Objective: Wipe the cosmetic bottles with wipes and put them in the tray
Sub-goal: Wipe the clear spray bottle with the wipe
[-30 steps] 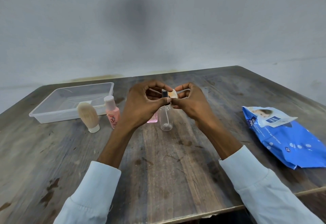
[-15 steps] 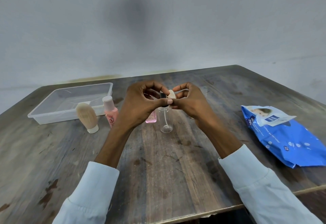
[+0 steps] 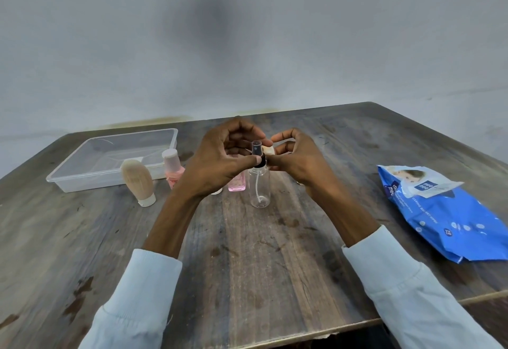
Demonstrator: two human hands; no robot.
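Where the two hands met above the middle of the worktop (image 3: 269,260), the left hand (image 3: 217,161) pinched the black collar of the clear spray bottle (image 3: 259,183) between thumb and forefinger. The right hand (image 3: 299,159) had its fingers curled at the same collar; whether its grip closed on it could not be told. The bottle stood upright on the worktop. Just behind it stood a pink bottle (image 3: 237,183). Toward the far left corner lay the clear tray (image 3: 110,181), with a beige tube (image 3: 137,181) and a peach bottle (image 3: 172,165) at its near edge. A blue wipes pack (image 3: 450,219) lay by the right edge.
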